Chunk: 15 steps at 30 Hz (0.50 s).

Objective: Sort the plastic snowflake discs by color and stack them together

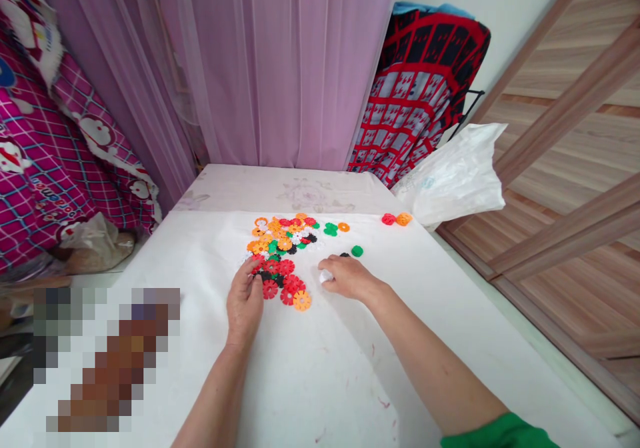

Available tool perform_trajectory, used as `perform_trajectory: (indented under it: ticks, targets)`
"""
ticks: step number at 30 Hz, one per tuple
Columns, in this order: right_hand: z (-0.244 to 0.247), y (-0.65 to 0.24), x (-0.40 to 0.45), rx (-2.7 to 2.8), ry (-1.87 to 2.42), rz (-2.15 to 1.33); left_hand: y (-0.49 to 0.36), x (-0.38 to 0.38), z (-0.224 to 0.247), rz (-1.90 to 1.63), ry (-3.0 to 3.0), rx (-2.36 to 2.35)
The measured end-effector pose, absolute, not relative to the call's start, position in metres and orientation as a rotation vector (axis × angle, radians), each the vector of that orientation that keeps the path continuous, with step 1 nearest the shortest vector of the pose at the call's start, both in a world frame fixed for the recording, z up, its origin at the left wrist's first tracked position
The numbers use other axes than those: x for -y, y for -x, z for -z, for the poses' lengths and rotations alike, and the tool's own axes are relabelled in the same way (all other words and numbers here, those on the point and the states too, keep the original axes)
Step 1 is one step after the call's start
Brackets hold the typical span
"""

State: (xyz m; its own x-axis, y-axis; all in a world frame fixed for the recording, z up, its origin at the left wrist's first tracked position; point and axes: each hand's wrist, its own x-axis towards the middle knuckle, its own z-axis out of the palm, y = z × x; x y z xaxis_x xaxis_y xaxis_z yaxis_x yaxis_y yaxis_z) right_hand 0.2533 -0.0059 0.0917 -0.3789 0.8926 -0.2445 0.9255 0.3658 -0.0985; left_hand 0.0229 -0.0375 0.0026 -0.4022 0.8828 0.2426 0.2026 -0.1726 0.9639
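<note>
Faintly, can make out only partly legible lettering on the checked cloth (pixel 57 198), far left of the pile of notched discs (pixel 280 243) on the counter (pixel 310 375). With left hand (pixel 245 301) half-curled, touches the pile's near-left edge, cannot tell whether gripping; with right hand (pixel 350 277) closed, pinches a white piece (pixel 325 275) right of the pile. Farther right, can see a white plastic bag (pixel 460 175) with contents hidden.

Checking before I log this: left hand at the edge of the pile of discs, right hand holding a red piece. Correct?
Not quite: the head view shows the piece in the right hand is white, not red. The left hand is at the edge of the pile of discs.
</note>
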Motion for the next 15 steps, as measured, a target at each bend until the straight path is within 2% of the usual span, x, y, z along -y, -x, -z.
perform_trajectory:
  ticks: [6,15]
  targets:
    - [-0.102,-0.258,-0.029,-2.372,-1.823,0.197,-0.024,0.038,-0.003,-1.614,-1.275,-1.549]
    - [-0.082,-0.24,-0.079,-2.272,-1.816,0.139,-0.021,0.038,0.001,-1.599,-1.318,-1.568]
